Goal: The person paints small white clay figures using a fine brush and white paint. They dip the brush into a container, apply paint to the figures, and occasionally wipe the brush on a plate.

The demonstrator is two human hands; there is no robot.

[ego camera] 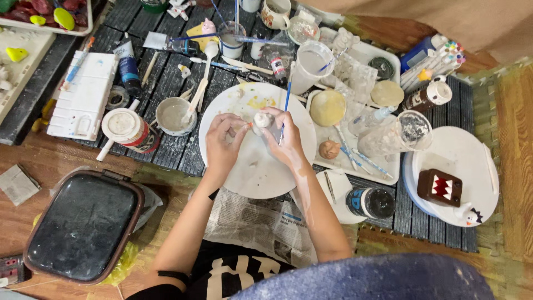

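Holding a small white clay piece (262, 120) between both hands, above the upper middle of the round white plate (256, 172). Left hand (224, 141) curling its fingers (237, 123) closed against the piece's left side; right hand (284, 139) closing its fingers (276, 118) on the right side while also pinching a thin blue-handled brush (286, 103). Brush lying nearly upright in the view, handle pointing away from the body, tip end hidden at the fingers. Piece sitting level with both sets of fingertips, touching each, neither hand clearly nearer. Long axis of the piece too small to tell. Resting just beside the plate on the dark slatted surface (166, 78): a small bowl (174, 115) with a spoon to the left, a pale clay disc (327, 108) to the right. Lying below the plate, under the forearms: newspaper (261, 222).
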